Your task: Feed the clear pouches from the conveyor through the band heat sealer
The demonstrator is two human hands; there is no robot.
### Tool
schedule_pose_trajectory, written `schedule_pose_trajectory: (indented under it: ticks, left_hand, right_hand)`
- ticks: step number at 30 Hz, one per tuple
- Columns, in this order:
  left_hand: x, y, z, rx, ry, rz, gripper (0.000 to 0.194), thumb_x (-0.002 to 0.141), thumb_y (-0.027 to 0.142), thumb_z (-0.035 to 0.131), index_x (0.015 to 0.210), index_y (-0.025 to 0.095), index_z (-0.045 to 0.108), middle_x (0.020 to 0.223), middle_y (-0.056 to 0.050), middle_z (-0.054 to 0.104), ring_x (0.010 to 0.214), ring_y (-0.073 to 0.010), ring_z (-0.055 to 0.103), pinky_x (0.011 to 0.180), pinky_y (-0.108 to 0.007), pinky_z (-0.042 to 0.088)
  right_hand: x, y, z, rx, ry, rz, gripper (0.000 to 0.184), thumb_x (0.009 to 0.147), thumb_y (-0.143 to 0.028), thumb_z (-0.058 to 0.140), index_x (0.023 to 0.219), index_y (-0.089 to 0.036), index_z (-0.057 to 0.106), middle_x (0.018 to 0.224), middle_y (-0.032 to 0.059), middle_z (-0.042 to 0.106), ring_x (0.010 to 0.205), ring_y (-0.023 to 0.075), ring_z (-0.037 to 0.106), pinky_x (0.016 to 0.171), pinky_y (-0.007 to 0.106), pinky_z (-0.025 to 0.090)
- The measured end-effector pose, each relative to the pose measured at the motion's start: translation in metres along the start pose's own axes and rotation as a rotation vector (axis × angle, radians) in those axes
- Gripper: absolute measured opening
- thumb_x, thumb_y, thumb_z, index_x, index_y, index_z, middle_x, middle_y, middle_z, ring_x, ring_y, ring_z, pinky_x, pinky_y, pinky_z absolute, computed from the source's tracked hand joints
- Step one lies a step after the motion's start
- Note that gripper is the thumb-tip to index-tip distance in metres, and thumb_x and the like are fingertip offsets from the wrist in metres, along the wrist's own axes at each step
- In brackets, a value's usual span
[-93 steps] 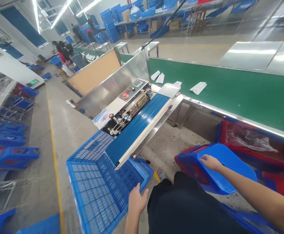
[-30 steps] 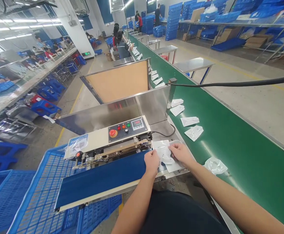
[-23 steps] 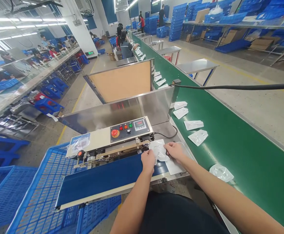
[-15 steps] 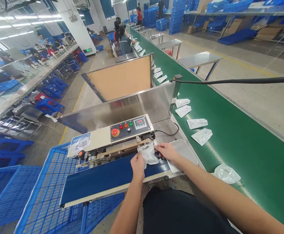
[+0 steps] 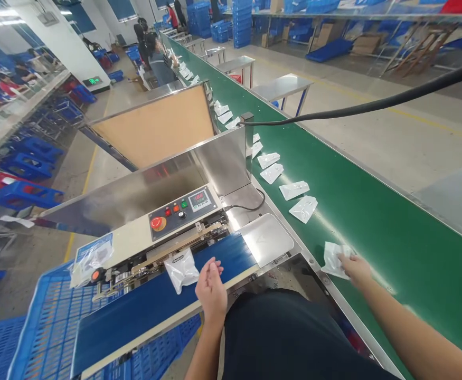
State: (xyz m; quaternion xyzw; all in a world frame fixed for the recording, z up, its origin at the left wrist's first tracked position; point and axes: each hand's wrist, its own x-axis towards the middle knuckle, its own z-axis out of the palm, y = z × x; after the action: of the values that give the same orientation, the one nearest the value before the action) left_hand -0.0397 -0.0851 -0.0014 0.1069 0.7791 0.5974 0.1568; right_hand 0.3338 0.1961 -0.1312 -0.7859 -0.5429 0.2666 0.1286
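In the head view, the right hand pinches a white pouch over the green conveyor belt. The pouch sits left of those fingers; I can't tell its long way. The empty left hand, loosely curled, is farther off.

From where I stand, this is a factory packing floor: a long green conveyor belt dotted with white pouches, a machine with red and green buttons beside it, and stacked blue crates at the top.
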Motion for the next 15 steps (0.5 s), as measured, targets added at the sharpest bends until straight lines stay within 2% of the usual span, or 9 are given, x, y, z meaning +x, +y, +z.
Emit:
schedule_pose_trajectory:
  ticks: [2, 5, 7, 9, 12, 15]
  left_hand:
    - [0.001, 0.006, 0.024, -0.003, -0.164, 0.053, 0.048, 0.097, 0.058, 0.065, 0.113, 0.015, 0.079, 0.100, -0.014, 0.081, 0.086, -0.0251, 0.078, 0.080, -0.038, 0.065]
    - [-0.002, 0.017, 0.062, 0.029, -0.422, 0.203, 0.038, 0.099, 0.050, 0.065, 0.113, 0.018, 0.081, 0.106, -0.014, 0.081, 0.095, -0.0268, 0.077, 0.089, -0.040, 0.063]
    - [-0.006, 0.024, 0.085, 0.041, -0.544, 0.293, 0.037, 0.098, 0.047, 0.067, 0.120, 0.020, 0.080, 0.119, -0.014, 0.080, 0.105, -0.0285, 0.075, 0.096, -0.041, 0.060]
    - [-0.011, 0.030, 0.104, 0.018, -0.642, 0.313, 0.040, 0.098, 0.048, 0.067, 0.125, 0.020, 0.079, 0.123, -0.013, 0.079, 0.107, -0.0286, 0.074, 0.098, -0.041, 0.058]
    - [-0.017, 0.033, 0.117, -0.054, -0.696, 0.232, 0.045, 0.102, 0.054, 0.059, 0.115, 0.017, 0.080, 0.103, -0.011, 0.081, 0.094, -0.0263, 0.074, 0.088, -0.036, 0.058]
    - [-0.016, 0.030, 0.110, -0.104, -0.604, 0.132, 0.053, 0.104, 0.061, 0.053, 0.105, 0.015, 0.079, 0.092, -0.009, 0.079, 0.085, -0.0241, 0.070, 0.079, -0.032, 0.054]
  right_hand:
    - [-0.016, -0.022, 0.000, 0.060, -0.005, -0.039, 0.050, 0.083, -0.067, 0.070, 0.094, -0.018, 0.073, 0.070, 0.0124, 0.069, 0.061, 0.0273, 0.066, 0.054, 0.037, 0.050]
    - [-0.059, -0.077, -0.011, 0.298, -0.060, -0.262, 0.063, 0.079, -0.075, 0.072, 0.103, -0.017, 0.073, 0.063, 0.0032, 0.063, 0.053, 0.0173, 0.053, 0.051, 0.029, 0.042]
    - [-0.095, -0.117, -0.021, 0.438, -0.118, -0.415, 0.063, 0.079, -0.076, 0.075, 0.103, -0.018, 0.073, 0.061, -0.0002, 0.059, 0.053, 0.0148, 0.048, 0.051, 0.027, 0.040]
    - [-0.130, -0.151, -0.028, 0.491, -0.212, -0.521, 0.056, 0.080, -0.072, 0.078, 0.100, -0.020, 0.074, 0.060, -0.0021, 0.054, 0.055, 0.0144, 0.045, 0.053, 0.027, 0.039]
    - [-0.163, -0.183, -0.029, 0.564, -0.407, -0.563, 0.052, 0.081, -0.071, 0.080, 0.091, -0.020, 0.073, 0.059, -0.0024, 0.051, 0.055, 0.0144, 0.044, 0.052, 0.027, 0.039]
    - [-0.171, -0.197, -0.025, 0.634, -0.606, -0.562, 0.052, 0.082, -0.072, 0.077, 0.089, -0.020, 0.072, 0.062, -0.0005, 0.057, 0.057, 0.0158, 0.049, 0.055, 0.028, 0.043]
